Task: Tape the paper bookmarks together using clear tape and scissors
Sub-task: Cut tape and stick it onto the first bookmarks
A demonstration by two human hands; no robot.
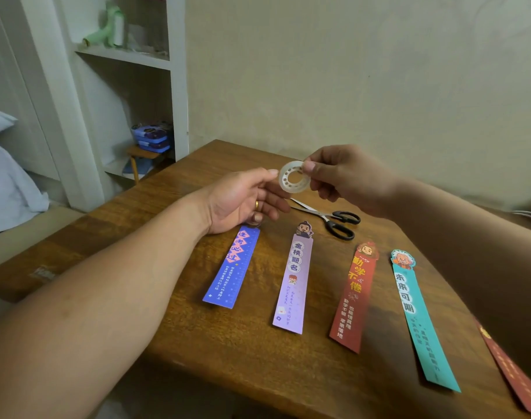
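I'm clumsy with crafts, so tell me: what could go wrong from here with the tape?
Left hand and right hand pinch the tape in mid-air; it could drop. The scissors lie just below, blades toward the left hand: a nick is possible. The right forearm hangs over the rightmost bookmark and might sweep it off.

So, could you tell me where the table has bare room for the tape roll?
For the tape roll, bare wood lies left of the blue bookmark and along the near edge of the table. Crowded: the right side around the teal bookmark, and by the scissors.
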